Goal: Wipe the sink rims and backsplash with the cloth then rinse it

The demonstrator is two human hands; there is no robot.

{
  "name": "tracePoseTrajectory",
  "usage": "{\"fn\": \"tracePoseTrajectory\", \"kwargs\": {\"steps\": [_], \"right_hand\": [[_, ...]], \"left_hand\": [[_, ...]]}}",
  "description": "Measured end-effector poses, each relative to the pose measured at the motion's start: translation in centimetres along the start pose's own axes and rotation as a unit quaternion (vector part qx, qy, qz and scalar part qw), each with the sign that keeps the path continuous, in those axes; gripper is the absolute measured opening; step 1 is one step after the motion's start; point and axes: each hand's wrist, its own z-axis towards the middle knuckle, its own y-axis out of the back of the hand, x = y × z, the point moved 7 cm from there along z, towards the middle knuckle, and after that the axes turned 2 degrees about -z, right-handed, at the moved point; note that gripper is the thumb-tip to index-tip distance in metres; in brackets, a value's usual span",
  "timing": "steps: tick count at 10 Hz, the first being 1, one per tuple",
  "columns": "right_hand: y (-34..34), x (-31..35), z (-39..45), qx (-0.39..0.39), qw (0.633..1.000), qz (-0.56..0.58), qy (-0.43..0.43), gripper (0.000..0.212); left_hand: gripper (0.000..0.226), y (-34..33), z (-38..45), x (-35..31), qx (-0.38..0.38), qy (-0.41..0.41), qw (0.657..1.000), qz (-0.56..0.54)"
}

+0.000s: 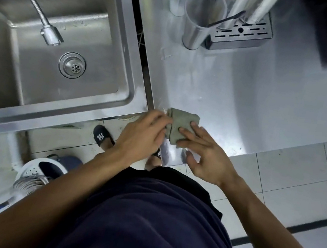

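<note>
Head view: two hands (141, 135) (206, 158) touch one cloth (179, 126).

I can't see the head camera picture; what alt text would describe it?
Seen from above, a person's left hand and right hand fold a grey-green cloth on a steel counter. A steel sink with a faucet sits to the left; metal cups stand behind.

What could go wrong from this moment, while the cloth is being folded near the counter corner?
1. The cloth lies close to the counter front edge; both hands, left and right, only press it, so it may slip to the floor.
2. A wide wipe may knock the clear cup.
3. The dark gap beside the sink may catch dirt.
</note>
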Motion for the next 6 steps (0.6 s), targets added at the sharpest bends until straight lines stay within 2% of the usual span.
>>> {"fn": "tracePoseTrajectory", "kwargs": {"steps": [1, 2, 3, 4, 6], "right_hand": [[1.8, 0.9, 1.4, -0.081, 0.996, 0.012, -0.039, 0.035], [2.9, 1.5, 2.5, -0.135, 0.989, -0.003, -0.062, 0.027], [1.6, 0.8, 3.2, -0.092, 0.99, -0.015, -0.105, 0.015], [0.1, 0.5, 2.5, -0.065, 0.991, -0.009, -0.121, 0.011], [0.7, 2.0, -0.1, -0.093, 0.992, -0.004, -0.088, 0.01]], "left_hand": [[0.028, -0.9, 0.3, -1.4, 0.004, -0.038, 0.999, 0.0], [0.024, -0.9, 1.3, -1.6, -0.006, -0.022, 1.0, -0.004], [0.017, -1.4, 1.4, -1.2, 0.027, -0.023, 0.999, 0.014], [0.022, -2.3, 0.3, -0.8, 0.075, -0.028, 0.997, -0.017], [0.008, -2.7, -1.9, 0.3, 0.184, -0.003, 0.981, -0.062]]}}
